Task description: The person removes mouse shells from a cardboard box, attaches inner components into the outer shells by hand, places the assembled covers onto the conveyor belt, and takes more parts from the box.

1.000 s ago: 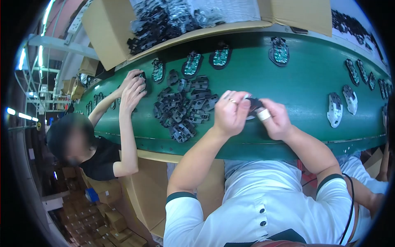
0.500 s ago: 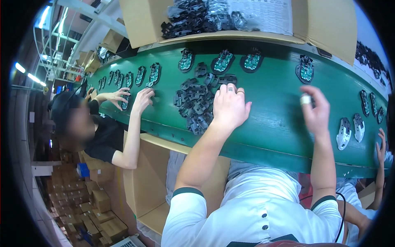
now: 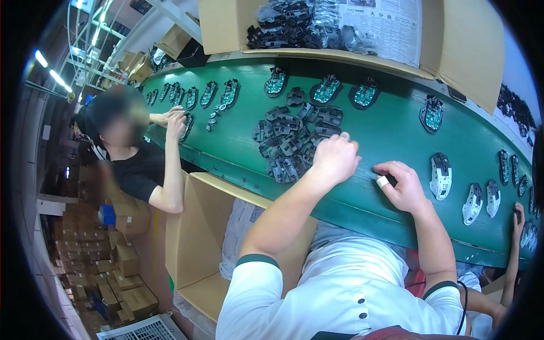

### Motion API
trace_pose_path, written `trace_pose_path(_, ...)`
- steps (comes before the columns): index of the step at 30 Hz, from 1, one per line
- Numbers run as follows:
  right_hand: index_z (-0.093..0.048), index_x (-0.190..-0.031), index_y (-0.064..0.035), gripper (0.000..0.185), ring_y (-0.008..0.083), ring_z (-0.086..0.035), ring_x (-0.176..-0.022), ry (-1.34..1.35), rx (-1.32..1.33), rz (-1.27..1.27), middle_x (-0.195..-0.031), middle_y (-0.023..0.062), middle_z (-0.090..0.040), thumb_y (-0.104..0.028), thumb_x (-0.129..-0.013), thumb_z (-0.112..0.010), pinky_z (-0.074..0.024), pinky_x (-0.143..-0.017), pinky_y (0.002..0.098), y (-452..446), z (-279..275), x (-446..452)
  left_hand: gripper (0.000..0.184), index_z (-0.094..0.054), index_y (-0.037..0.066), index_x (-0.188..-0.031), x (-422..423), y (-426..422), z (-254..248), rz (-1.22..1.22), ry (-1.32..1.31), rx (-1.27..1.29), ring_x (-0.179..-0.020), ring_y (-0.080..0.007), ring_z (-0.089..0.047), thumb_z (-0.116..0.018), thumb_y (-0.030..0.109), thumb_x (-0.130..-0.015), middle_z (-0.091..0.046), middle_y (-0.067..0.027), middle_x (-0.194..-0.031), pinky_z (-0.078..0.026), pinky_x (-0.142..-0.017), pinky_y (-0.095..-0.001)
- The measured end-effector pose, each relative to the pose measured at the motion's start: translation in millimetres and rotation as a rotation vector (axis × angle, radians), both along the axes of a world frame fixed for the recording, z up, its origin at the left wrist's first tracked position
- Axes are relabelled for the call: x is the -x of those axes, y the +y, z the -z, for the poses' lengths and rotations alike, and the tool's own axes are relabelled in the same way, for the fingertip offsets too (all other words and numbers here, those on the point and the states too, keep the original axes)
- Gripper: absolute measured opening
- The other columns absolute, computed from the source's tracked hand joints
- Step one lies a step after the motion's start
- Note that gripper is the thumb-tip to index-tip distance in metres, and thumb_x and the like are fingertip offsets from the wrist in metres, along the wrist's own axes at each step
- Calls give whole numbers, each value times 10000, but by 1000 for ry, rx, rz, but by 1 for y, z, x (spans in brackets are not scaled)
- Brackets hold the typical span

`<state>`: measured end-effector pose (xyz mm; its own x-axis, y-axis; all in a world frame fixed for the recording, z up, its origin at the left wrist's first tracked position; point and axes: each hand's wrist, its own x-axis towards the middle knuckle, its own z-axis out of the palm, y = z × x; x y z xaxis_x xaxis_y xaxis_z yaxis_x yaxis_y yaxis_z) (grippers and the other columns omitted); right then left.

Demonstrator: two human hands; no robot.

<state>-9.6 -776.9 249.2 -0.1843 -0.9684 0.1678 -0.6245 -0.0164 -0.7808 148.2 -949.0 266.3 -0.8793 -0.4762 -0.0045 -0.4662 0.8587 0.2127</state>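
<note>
My left hand (image 3: 336, 159) is at the right edge of a pile of black plastic parts (image 3: 281, 136). Its fingers are curled and pressed together; what they hold, if anything, is hidden. To its right, low over the green table, my right hand (image 3: 403, 188) points leftward with thumb and fingers apart and nothing visible between them. A white band wraps one digit. Right of that hand lies a grey-and-white mouse shell (image 3: 440, 176). Two similar shells (image 3: 472, 204) rest farther right. Behind my hands, mouse bases with green circuit boards (image 3: 364, 93) lie along the far side.
A cardboard box (image 3: 340, 55) with black parts and newspaper stands behind the green table (image 3: 391, 127). Another open box (image 3: 195, 238) is below the near edge. A co-worker (image 3: 150, 164) works at left; another person's hand (image 3: 518, 222) shows at right.
My right hand has moved left and toward me, and a mouse shell now lies where it was. My left hand has drawn slightly away from the pile. The camera view has shifted.
</note>
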Motion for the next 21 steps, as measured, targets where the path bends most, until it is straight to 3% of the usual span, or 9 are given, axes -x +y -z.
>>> trace_pose_path(2,-710,-1090,-5,226,295,-705,-937,8,-10,1,-995,158,-719,-116,-895,-684,-559,-839,392,-1,1,-1,276,-736,71,-972,2,4,5,36,63,-104,-972,-323,-697,-730,336,-894,-682,-135,-1022,-578,-827,-445)
trace_pose_path(5,-685,-1137,12,253,230,-703,-915,-288,162,82,-973,127,-719,-129,-926,-683,-558,-809,362,-3,7,-5,326,-713,67,-1014,5,6,5,65,37,-248,-962,-336,-711,-704,375,-907,-712,-152,-1027,-578,-827,-455)
trace_pose_path(7,-653,-1195,22,298,173,-668,-839,-548,288,26,-921,77,-685,-127,-940,-689,-544,-737,321,2,-2,-1,383,-660,68,-1107,8,6,1,108,-28,-257,-957,-355,-719,-689,399,-915,-738,-167,-1011,-573,-827,-471)
trace_pose_path(9,-612,-1226,20,388,120,-535,-614,-953,374,-95,-770,17,-603,-178,-910,-720,-446,-541,301,23,-41,6,400,-636,69,-1141,8,6,2,102,-70,-271,-967,-360,-718,-686,398,-919,-744,-166,-1005,-571,-830,-472)
trace_pose_path(10,-635,-1177,-11,320,130,-555,-603,-1058,455,-214,-765,26,-621,-185,-920,-712,-456,-531,298,35,-68,11,420,-619,58,-1160,7,6,4,114,-40,-252,-939,-374,-723,-688,395,-919,-747,-173,-965,-572,-805,-489)
trace_pose_path(14,-730,-979,-136,96,169,-636,-558,-1033,733,-1257,-743,61,-696,-212,-957,-677,-498,-489,286,44,-168,12,455,-612,24,-1156,8,8,0,115,-87,-255,-885,-388,-730,-695,398,-910,-741,-196,-902,-577,-764,-502)
trace_pose_path(15,-775,-1133,-214,233,178,-564,-537,-947,946,-1182,-751,52,-648,-353,-982,-664,-464,-493,326,34,-189,-19,465,-610,16,-1155,8,8,0,123,-84,-255,-873,-390,-731,-697,400,-907,-739,-200,-885,-578,-757,-503)
trace_pose_path(18,-729,-1038,-166,199,165,-560,-534,-1038,665,-1448,-725,36,-637,-254,-1032,-551,-469,-493,294,24,-208,-24,490,-608,-3,-1152,9,9,3,138,-60,-248,-859,-390,-733,-701,406,-899,-736,-205,-863,-579,-750,-500)
trace_pose_path(21,-709,-1275,-183,269,161,-444,-506,-1196,519,-1583,-705,69,-572,-224,-1048,-571,-289,-500,333,24,-203,-33,504,-609,-11,-1155,7,10,7,132,-31,-214,-852,-386,-734,-704,409,-894,-736,-204,-857,-579,-747,-495)
